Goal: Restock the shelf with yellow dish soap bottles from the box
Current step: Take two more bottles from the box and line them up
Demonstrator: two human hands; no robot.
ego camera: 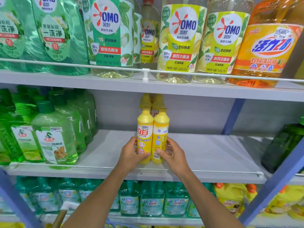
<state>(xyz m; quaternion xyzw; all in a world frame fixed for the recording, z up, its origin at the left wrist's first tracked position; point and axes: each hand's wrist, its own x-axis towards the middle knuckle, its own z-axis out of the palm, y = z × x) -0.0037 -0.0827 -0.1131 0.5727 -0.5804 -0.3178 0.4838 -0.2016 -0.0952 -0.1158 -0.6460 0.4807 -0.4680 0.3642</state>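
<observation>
Plastic, smooth and stiff, probably slick and weighty if full, so a wrap low on the body suits. The left hand (130, 153) curls round one yellow dish soap bottle (144, 134), the right hand (174, 153) round the neighbouring bottle (160, 134) touching it, both upright on the middle shelf (213, 155).

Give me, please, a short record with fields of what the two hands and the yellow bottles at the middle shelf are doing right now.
left hand: grips the left front yellow bottle
right hand: grips the right front yellow bottle
pose: both upright, side by side, touching
place: middle shelf, near its front rail
behind: rear yellow bottles, two visible
neighbours: green bottles to the left, apart
</observation>
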